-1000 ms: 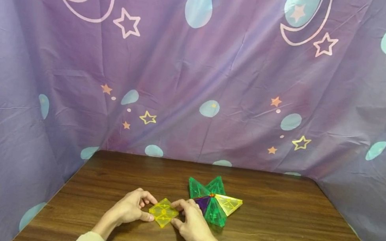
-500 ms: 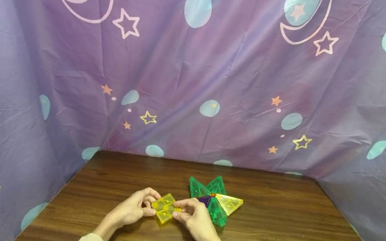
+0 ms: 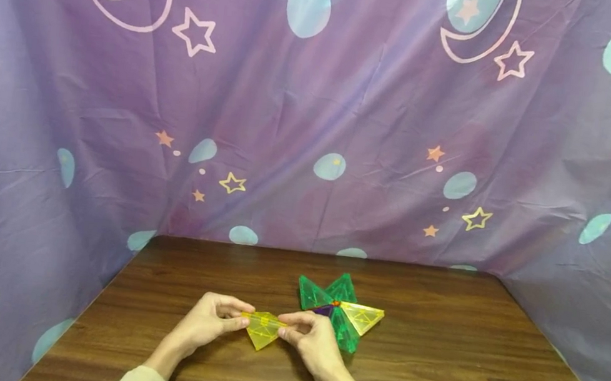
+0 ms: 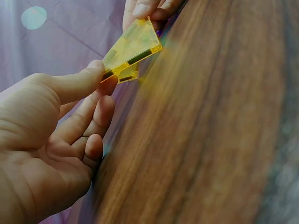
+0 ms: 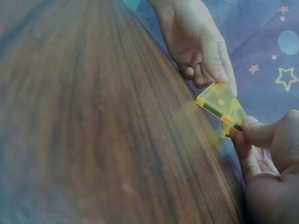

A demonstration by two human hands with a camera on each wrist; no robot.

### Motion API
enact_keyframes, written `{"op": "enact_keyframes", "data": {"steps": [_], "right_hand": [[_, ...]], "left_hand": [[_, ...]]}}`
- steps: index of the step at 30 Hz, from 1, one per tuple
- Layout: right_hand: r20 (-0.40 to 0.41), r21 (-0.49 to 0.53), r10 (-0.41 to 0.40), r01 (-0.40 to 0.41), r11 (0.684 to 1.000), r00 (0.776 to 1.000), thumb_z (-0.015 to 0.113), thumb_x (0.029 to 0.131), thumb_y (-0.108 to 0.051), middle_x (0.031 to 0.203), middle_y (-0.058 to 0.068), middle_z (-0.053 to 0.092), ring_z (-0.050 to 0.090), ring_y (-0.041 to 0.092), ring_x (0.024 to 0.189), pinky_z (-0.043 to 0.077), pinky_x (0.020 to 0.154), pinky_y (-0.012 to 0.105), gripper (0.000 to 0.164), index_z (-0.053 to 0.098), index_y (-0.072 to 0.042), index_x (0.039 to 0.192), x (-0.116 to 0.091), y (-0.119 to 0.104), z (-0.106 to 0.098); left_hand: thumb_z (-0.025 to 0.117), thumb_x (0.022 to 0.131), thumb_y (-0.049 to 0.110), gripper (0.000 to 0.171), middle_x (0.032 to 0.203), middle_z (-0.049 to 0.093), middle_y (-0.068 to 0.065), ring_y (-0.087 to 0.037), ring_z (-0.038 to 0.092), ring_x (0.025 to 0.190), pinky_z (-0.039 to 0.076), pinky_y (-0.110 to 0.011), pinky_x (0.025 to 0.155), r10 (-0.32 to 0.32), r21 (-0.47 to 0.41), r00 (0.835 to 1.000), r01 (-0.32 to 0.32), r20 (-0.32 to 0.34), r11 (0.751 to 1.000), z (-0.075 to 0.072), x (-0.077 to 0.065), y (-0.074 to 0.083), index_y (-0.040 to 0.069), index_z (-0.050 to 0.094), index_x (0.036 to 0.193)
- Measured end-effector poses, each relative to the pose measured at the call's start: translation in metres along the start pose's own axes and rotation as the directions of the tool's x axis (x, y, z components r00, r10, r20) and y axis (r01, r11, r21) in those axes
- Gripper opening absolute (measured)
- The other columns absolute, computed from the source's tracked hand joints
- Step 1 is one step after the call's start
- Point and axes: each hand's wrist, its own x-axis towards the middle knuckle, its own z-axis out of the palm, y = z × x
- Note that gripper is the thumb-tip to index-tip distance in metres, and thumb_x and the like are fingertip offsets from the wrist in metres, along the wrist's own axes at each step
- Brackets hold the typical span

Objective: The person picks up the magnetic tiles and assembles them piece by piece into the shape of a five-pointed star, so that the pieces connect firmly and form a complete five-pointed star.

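A pair of clear yellow triangular magnetic tiles (image 3: 262, 334) is held above the table, joined edge to edge and bent along the join. My left hand (image 3: 205, 322) pinches its left corner between thumb and fingers. At the right corner, my right hand (image 3: 317, 348) pinches it the same way. Dark magnet strips show along the edge of the near tile (image 4: 133, 46) in the left wrist view. Part of the second tile (image 5: 227, 129) peeks out behind it in the right wrist view.
Just beyond my right hand lies a star-like group of magnetic tiles: several green ones (image 3: 346, 332), a yellow one (image 3: 361, 317) and a partly hidden purple one (image 3: 324, 310), with orange at the centre. They rest on a brown wooden table (image 3: 450, 358). A purple patterned curtain (image 3: 314, 110) surrounds it.
The flat yellow diamond has been lifted off the table and folded along its middle. Both hands have gone from resting at its sides to pinching its corners. The tile star stays put.
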Motion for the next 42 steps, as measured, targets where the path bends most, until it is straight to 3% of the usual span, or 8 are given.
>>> {"op": "enact_keyframes", "data": {"steps": [6,10,17,23,28,34,38,42], "right_hand": [[-0.040,-0.005,0.011,-0.012,1.000,0.999,0.090,0.090,-0.006,0.098,0.011,0.079,0.068,0.011,0.082,0.056,0.072,0.021,0.025,0.084,0.001,0.114,0.001,-0.003,-0.001],[-0.005,-0.014,-0.008,0.008,1.000,1.000,0.089,0.092,-0.004,0.101,0.013,0.077,0.069,0.013,0.085,0.058,0.073,0.021,0.028,0.080,0.003,0.118,-0.001,-0.005,0.000],[0.005,-0.089,-0.080,0.080,0.993,0.997,0.085,0.096,-0.006,0.132,0.018,0.069,0.068,0.030,0.114,0.055,0.087,0.023,0.037,0.073,0.000,0.131,-0.002,-0.017,0.004],[-0.031,-0.057,-0.078,0.076,0.995,0.996,0.079,0.102,-0.012,0.138,0.011,0.068,0.060,0.039,0.131,0.053,0.100,0.033,0.039,0.070,-0.006,0.139,0.006,-0.052,-0.004],[-0.112,0.039,-0.108,0.113,0.993,0.988,0.074,0.104,-0.005,0.139,0.014,0.066,0.060,0.031,0.129,0.052,0.109,0.036,0.041,0.067,-0.005,0.144,0.014,-0.091,-0.036],[-0.259,0.110,-0.139,0.172,0.979,0.956,0.066,0.107,0.000,0.135,0.009,0.064,0.064,0.016,0.116,0.056,0.093,0.025,0.042,0.060,0.002,0.149,0.023,-0.114,-0.091],[-0.306,0.063,-0.118,0.144,0.988,0.945,0.067,0.110,-0.006,0.129,-0.004,0.066,0.065,0.011,0.114,0.054,0.092,0.027,0.041,0.060,0.002,0.149,0.029,-0.098,-0.131],[-0.260,-0.011,-0.040,0.038,0.999,0.965,0.068,0.112,-0.015,0.133,-0.007,0.067,0.062,0.008,0.118,0.047,0.098,0.032,0.044,0.059,0.001,0.152,0.031,-0.057,-0.165]], "left_hand": [[0.086,0.097,0.009,0.030,0.114,0.083,-0.020,-0.026,0.081,0.100,0.064,-0.030,0.085,0.012,-0.012,0.999,-0.012,-0.050,1.000,0.001,0.001,0.000,-0.003,0.081,0.125],[0.085,0.097,0.008,0.031,0.119,0.082,-0.022,-0.028,0.080,0.097,0.065,-0.033,0.083,-0.007,-0.055,0.998,0.003,-0.068,0.998,0.000,-0.001,-0.001,-0.006,0.079,0.125],[0.084,0.099,0.013,0.034,0.122,0.082,-0.019,-0.025,0.075,0.098,0.060,-0.035,0.083,-0.047,-0.063,0.996,0.042,-0.074,0.997,-0.003,-0.005,-0.002,-0.005,0.078,0.127],[0.084,0.099,0.012,0.031,0.122,0.081,-0.019,-0.025,0.075,0.098,0.061,-0.035,0.083,-0.041,-0.072,0.997,0.036,-0.071,0.997,-0.004,-0.003,-0.001,-0.004,0.079,0.125],[0.084,0.099,0.013,0.029,0.118,0.082,-0.017,-0.025,0.076,0.098,0.061,-0.035,0.085,-0.052,-0.073,0.997,0.048,-0.062,0.996,-0.007,-0.003,-0.001,-0.002,0.080,0.124],[0.083,0.100,0.012,0.029,0.120,0.082,-0.019,-0.026,0.077,0.100,0.063,-0.036,0.091,-0.046,-0.074,0.997,0.042,-0.056,0.996,-0.009,-0.004,-0.001,-0.002,0.079,0.124],[0.083,0.100,0.011,0.029,0.122,0.081,-0.020,-0.027,0.077,0.101,0.063,-0.040,0.093,-0.044,-0.079,0.998,0.040,-0.050,0.996,-0.008,-0.004,-0.002,-0.003,0.079,0.125],[0.082,0.100,0.009,0.029,0.124,0.080,-0.022,-0.030,0.078,0.103,0.063,-0.044,0.095,-0.032,-0.087,0.998,0.028,-0.049,0.996,-0.005,-0.003,-0.004,-0.005,0.078,0.125]]}}
